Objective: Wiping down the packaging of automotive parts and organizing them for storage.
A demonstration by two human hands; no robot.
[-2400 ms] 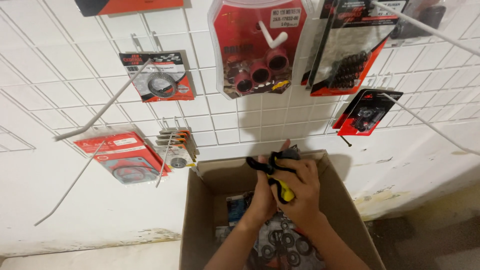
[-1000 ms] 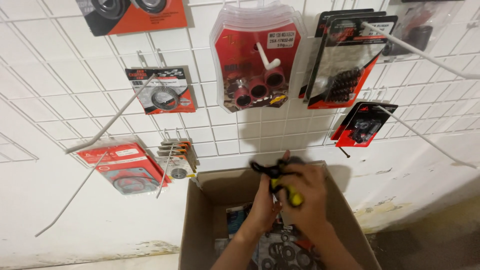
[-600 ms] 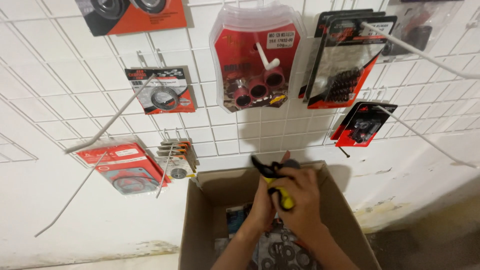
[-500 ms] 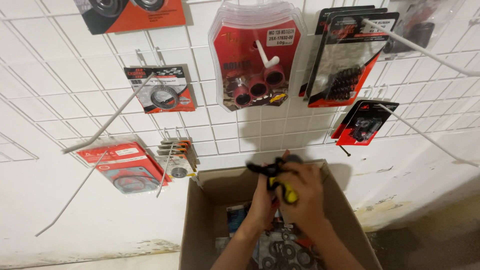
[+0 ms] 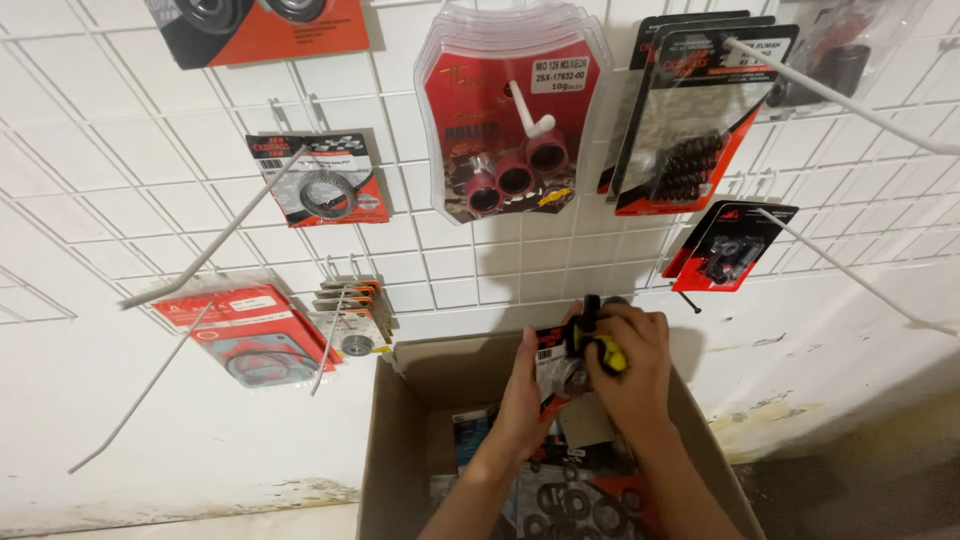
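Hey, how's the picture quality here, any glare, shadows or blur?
Head view: even, soft light; glare on the clear blister pack; hooks and packets cast faint shadows on the wall; hands sharp, barely blurred; grid lines bow toward the edges, wide-angle distortion.

I see a white wire grid panel point(image 5: 180, 210) carrying hanging packets. Taking the red clamshell pack point(image 5: 512, 120) of rollers as the landmark: a ring packet point(image 5: 325, 180) hangs left of it, a spring card point(image 5: 690, 130) right, a gasket packet point(image 5: 245, 330) lower left. Directly below stands an open cardboard box point(image 5: 410, 440) holding more packets.
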